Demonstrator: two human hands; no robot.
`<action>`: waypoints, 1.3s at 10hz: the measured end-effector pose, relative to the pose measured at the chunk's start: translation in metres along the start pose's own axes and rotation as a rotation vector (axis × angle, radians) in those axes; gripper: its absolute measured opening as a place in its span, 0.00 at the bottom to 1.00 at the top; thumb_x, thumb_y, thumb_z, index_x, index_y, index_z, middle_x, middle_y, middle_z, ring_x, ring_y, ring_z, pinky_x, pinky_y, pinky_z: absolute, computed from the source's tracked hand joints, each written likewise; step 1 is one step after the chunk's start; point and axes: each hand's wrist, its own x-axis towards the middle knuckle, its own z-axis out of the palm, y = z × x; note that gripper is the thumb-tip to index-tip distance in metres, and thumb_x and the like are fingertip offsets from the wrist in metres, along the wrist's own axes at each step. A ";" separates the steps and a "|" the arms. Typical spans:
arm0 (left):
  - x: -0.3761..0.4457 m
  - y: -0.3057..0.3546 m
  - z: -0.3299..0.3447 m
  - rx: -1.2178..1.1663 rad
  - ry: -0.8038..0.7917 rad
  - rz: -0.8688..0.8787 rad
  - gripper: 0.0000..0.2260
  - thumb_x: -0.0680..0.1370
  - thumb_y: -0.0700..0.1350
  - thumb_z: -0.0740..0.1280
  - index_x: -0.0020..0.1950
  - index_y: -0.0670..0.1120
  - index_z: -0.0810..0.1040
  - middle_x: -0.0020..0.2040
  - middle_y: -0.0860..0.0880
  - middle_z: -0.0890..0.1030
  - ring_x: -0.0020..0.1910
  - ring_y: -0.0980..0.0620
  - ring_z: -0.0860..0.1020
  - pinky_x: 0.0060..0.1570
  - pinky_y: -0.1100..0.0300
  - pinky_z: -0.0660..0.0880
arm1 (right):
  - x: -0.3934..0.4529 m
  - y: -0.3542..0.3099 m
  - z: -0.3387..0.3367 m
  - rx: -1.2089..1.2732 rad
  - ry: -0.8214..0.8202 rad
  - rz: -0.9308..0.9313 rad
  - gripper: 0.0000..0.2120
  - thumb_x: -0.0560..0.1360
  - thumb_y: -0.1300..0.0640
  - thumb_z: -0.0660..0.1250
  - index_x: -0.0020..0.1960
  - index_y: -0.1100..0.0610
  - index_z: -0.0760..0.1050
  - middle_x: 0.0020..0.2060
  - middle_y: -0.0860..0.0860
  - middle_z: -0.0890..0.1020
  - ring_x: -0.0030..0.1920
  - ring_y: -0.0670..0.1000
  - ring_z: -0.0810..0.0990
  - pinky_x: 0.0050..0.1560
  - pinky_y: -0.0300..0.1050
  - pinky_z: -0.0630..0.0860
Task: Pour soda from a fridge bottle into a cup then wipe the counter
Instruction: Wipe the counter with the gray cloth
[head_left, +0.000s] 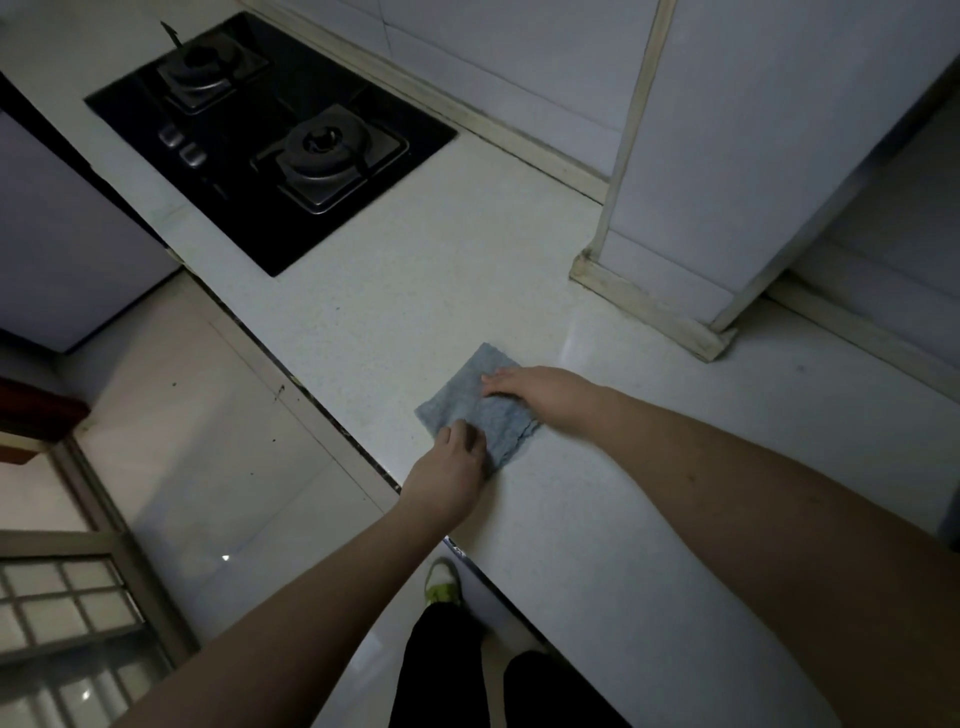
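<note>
A blue-grey cloth (475, 397) lies flat on the pale speckled counter (395, 312), close to its front edge. My left hand (452, 467) pinches the cloth's near corner with curled fingers. My right hand (540, 392) rests palm down on the cloth's right side, fingers flat on the fabric. No bottle or cup is in view.
A black two-burner gas hob (270, 140) is set into the counter at the far left. A white tiled pillar (727, 208) rises from the counter at the back right. The counter's front edge runs diagonally, with the tiled floor (218, 457) and my feet below.
</note>
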 end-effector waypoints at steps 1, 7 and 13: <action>-0.003 0.012 0.004 -0.025 -0.012 0.004 0.15 0.81 0.48 0.62 0.63 0.40 0.75 0.59 0.41 0.71 0.53 0.45 0.73 0.41 0.54 0.79 | -0.011 0.016 -0.001 0.003 -0.006 -0.104 0.24 0.76 0.44 0.56 0.70 0.50 0.70 0.73 0.48 0.66 0.74 0.50 0.62 0.73 0.42 0.54; -0.012 0.067 -0.005 -0.221 -0.137 -0.003 0.13 0.85 0.53 0.50 0.58 0.47 0.68 0.52 0.46 0.75 0.45 0.46 0.78 0.46 0.51 0.77 | -0.066 0.060 -0.001 0.002 -0.008 -0.122 0.19 0.81 0.56 0.54 0.69 0.51 0.72 0.73 0.48 0.66 0.74 0.49 0.60 0.70 0.36 0.52; -0.015 0.155 0.016 -0.133 -0.147 0.266 0.13 0.85 0.45 0.53 0.66 0.40 0.67 0.58 0.41 0.73 0.51 0.42 0.76 0.51 0.49 0.76 | -0.128 0.148 -0.002 0.561 0.139 0.100 0.24 0.72 0.48 0.70 0.67 0.51 0.74 0.68 0.42 0.70 0.65 0.46 0.72 0.68 0.40 0.65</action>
